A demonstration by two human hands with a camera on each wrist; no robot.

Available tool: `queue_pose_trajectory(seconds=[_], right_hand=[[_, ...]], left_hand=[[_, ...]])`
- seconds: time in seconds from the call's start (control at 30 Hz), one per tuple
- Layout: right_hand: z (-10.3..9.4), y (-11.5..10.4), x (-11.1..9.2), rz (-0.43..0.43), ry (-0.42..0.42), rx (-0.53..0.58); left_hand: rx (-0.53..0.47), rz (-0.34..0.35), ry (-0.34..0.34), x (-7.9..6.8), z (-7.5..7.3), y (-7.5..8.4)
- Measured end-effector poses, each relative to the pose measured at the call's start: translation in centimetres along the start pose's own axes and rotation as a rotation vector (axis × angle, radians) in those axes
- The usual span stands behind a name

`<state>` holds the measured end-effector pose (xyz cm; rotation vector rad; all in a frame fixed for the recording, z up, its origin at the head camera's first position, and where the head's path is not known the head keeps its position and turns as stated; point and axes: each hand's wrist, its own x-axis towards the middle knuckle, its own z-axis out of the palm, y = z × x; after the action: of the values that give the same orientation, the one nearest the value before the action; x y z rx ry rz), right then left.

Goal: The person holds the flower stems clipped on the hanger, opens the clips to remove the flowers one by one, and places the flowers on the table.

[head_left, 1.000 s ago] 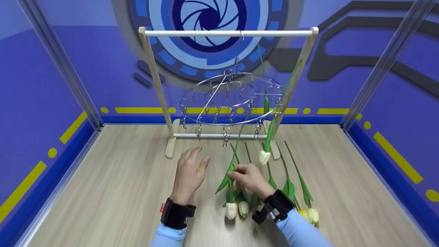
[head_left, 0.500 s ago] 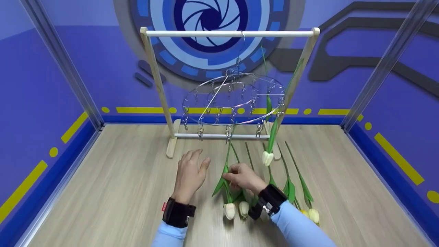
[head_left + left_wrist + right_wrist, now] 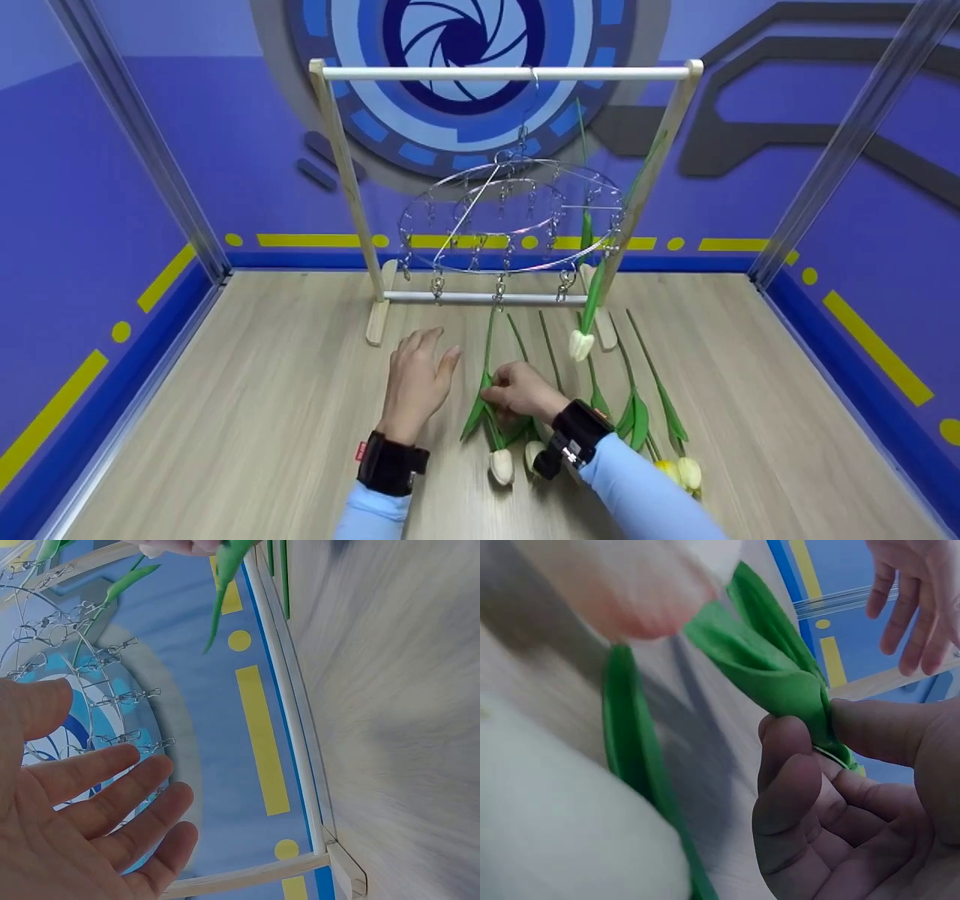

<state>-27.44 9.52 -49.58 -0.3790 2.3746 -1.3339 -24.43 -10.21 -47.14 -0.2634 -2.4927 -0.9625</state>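
Observation:
My right hand (image 3: 519,391) pinches an artificial white tulip (image 3: 501,468) by its stem where the green leaves start. Its bloom points toward me and its stem tip reaches up close to the front clips. In the right wrist view, thumb and fingers close around the leaf base (image 3: 799,694). My left hand (image 3: 417,386) is held to the left of that tulip, palm inward, fingers extended and holding nothing. Before both hands hangs a round metal clip hanger (image 3: 480,271), with a white tulip (image 3: 581,345) upside down from its right side. Another green stem (image 3: 586,225) hangs farther back.
A wooden rack with a white top bar (image 3: 420,73) carries the hanger. Several tulips lie on the wooden table (image 3: 247,420) at right, among them a white bloom (image 3: 688,474) and a yellow one (image 3: 666,470). Blue panels (image 3: 112,180) enclose the sides and back.
My right hand has moved left and slightly down with the tulip, whose stem tip has dropped from the ring to just below the front clips. The left hand has barely moved.

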Motion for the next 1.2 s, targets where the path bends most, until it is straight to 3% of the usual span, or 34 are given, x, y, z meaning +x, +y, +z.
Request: queue_pose_trajectory(seconds=[0.3,0.53,0.87,1.2], right_hand=[[0.5,0.1,0.4,0.043,-0.018,-0.079],[1.0,0.3,0.6,0.052,-0.018,-0.054],[1.4,0.0,0.8,0.128,-0.029,-0.011],[1.3,0.0,0.8,0.124,-0.026,-0.001]], left_hand=[[-0.005,0.025,0.015,0.0,0.1,-0.2],[-0.005,0.019,0.013,0.0,0.2,-0.2],[-0.015,0.01,0.001,0.0,0.1,-0.2],[-0.034,-0.002,-0.013,0.0,0.0,-0.1]])
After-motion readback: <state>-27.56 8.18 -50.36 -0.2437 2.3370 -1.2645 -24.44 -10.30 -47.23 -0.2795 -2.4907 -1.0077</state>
